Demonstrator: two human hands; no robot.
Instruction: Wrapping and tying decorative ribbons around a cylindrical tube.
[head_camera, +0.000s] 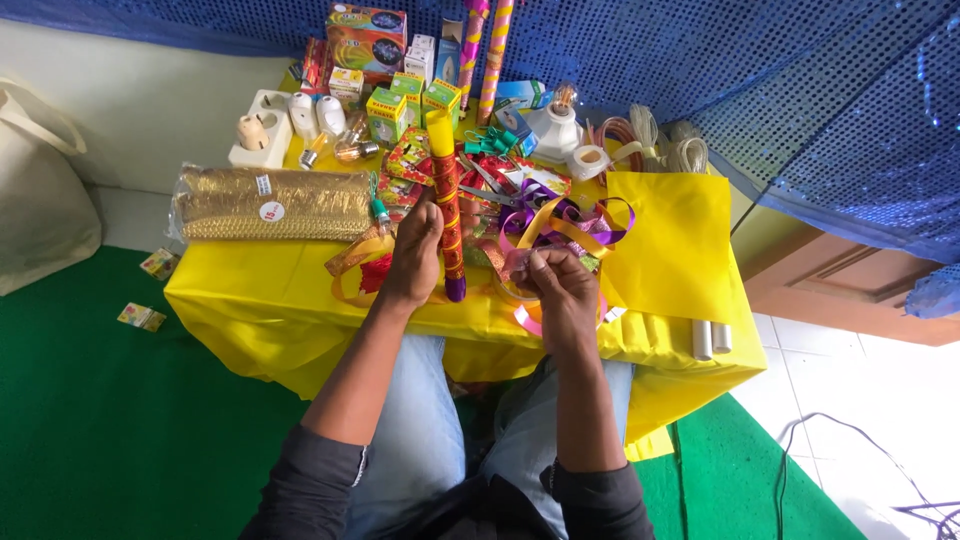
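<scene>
My left hand (413, 255) rests on the yellow table (290, 290) with its fingers against a long patterned tube (447, 205), red and yellow with a purple end, which lies pointing away from me. My right hand (560, 285) is closed on a small shiny piece at the near end of a tangle of purple and yellow ribbon (565, 218). A pink ribbon loop (527, 318) sticks out under that hand.
A gold mesh roll in plastic (275, 203) lies to the left. Small boxes, bulbs, scissors (488, 140), a white lamp socket (556, 128) and cord coils crowd the back. Yellow paper sheet (668, 240) and two white rolls (711, 338) are on the right. Green floor lies around.
</scene>
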